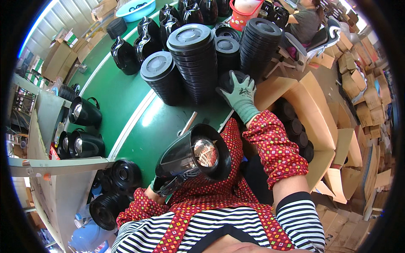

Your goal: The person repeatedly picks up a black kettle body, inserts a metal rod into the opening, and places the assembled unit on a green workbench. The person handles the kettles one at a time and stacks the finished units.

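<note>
A glossy black jug (179,154) lies tilted above my lap, its wide open end facing right with a shiny, mirror-like interior in view. My left hand (158,185), mostly hidden beneath the jug, grips it by the handle side. Farther off to the right, my gloved right hand (240,92) has its fingers around a black round part (230,82), partly covered by the glove. Tall stacks of black round lids (192,63) stand just left of that hand, and another stack (260,44) rises behind it.
An open cardboard box (316,114) with black round parts sits at my right. Several black jugs (124,57) stand on the green table (139,130); others lie at left (86,111). A red bucket (242,14) and a blue basin (136,10) are far back. A person (306,25) sits beyond.
</note>
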A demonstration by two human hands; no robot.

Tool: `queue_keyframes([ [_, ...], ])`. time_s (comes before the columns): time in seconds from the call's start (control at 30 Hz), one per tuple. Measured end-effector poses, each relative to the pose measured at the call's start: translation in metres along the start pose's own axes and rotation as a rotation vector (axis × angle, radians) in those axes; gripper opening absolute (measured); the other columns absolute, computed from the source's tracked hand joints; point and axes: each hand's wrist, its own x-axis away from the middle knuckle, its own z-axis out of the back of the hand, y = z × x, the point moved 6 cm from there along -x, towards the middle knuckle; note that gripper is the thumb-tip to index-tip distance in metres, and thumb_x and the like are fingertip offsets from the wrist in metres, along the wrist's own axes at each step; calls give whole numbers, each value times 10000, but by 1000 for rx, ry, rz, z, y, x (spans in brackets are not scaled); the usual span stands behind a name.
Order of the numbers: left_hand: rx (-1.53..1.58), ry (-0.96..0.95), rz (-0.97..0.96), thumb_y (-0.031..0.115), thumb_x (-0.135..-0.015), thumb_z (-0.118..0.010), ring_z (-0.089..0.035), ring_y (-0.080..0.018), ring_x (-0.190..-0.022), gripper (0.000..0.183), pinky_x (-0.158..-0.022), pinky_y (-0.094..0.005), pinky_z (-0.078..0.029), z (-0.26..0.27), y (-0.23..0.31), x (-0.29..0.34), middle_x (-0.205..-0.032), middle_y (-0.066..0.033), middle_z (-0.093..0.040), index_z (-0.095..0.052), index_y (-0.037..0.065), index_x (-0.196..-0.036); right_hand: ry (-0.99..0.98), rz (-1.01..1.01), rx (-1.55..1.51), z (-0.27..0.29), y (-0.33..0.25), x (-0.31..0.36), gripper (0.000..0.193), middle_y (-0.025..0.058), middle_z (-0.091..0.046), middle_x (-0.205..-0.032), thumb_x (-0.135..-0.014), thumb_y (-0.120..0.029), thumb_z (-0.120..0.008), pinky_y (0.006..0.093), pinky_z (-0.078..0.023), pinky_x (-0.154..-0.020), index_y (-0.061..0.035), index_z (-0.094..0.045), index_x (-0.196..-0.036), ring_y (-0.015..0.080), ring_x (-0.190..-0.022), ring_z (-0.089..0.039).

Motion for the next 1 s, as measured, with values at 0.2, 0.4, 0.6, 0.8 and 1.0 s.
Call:
queue_keyframes([
  [0.2,-1,19,-23,251,-1057,-632,-593,-285,-1345,602,-1140,-398,-511,3,5,-1,-1534,-195,-524,-419,-30,-1545,-70,-122,-131,-3,17,-2,1061,328,-324,-1592,-742,-760,-769,656,-281,-1155,-360,-352,-1632,529,-1401,-339],
  [0.4,-7,-3,-47,256,-1066,-616,-595,-285,-1343,584,-1139,-398,-513,-8,9,4,-1527,-197,-531,-429,-32,-1538,-11,-65,-731,64,34,56,995,240,-531,-1486,-790,-649,-811,506,-373,-1177,-146,-477,-1582,441,-1416,-436],
  [0.6,-23,-143,-64,262,-1076,-600,-597,-286,-1342,567,-1138,-398,-515,-43,3,-13,-1519,-200,-538,-438,-33,-1532,-108,360,-1031,134,18,201,968,190,-435,-1611,-866,-610,-744,490,-292,-1217,-33,-446,-1583,392,-1440,-411],
  [0.8,-52,-198,1,259,-1039,-629,-653,-281,-1247,524,-1084,-402,-551,-110,8,-26,-1424,-199,-601,-509,-40,-1453,-84,330,-945,159,33,253,1035,228,-414,-1602,-841,-684,-740,515,-286,-1206,-27,-441,-1583,420,-1452,-379],
  [1.0,-85,-259,53,272,-930,-731,-672,-269,-1177,542,-1033,-381,-557,-118,-1,-33,-1306,-171,-651,-580,-33,-1351,30,506,-949,168,49,279,1056,278,-362,-1616,-809,-676,-781,549,-266,-1208,-55,-439,-1592,464,-1468,-350],
])
